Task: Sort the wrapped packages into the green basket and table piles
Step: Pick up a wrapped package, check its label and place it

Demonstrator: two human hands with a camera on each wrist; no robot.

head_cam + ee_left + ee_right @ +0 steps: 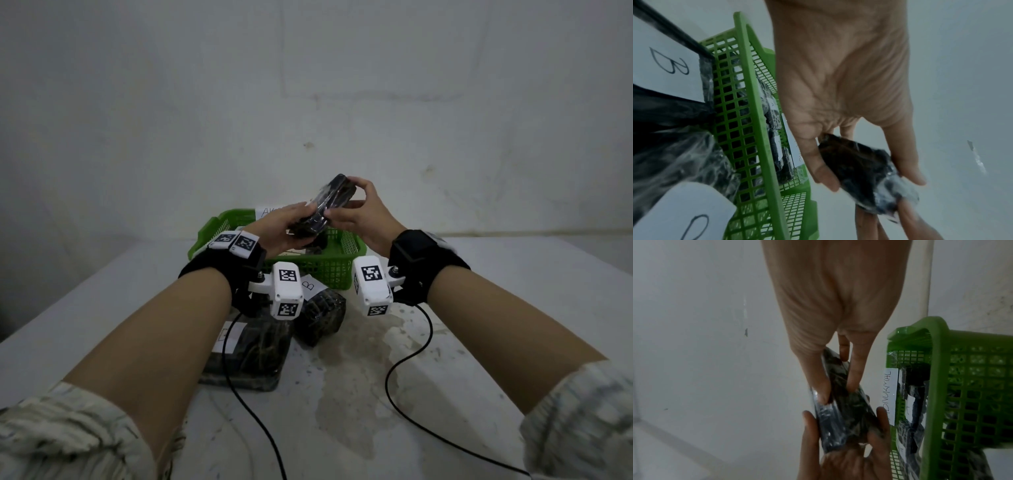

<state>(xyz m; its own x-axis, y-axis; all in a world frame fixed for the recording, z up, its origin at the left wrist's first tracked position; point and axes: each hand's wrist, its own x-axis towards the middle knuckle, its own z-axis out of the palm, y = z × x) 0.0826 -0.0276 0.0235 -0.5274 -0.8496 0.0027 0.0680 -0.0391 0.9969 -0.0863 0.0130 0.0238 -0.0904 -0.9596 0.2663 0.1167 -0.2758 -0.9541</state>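
Observation:
A dark package wrapped in clear film is held tilted in the air above the green basket. My left hand grips its lower end between thumb and fingers, and my right hand pinches its upper end. In the left wrist view the package sits between thumb and fingers, beside the basket. In the right wrist view the package is clamped from both ends. Wrapped packages with white labels lie inside the basket.
On the white table, in front of the basket, lie a small wrapped package with a "B" label and a larger flat wrapped package. Two black cables trail across the table. A wall stands behind.

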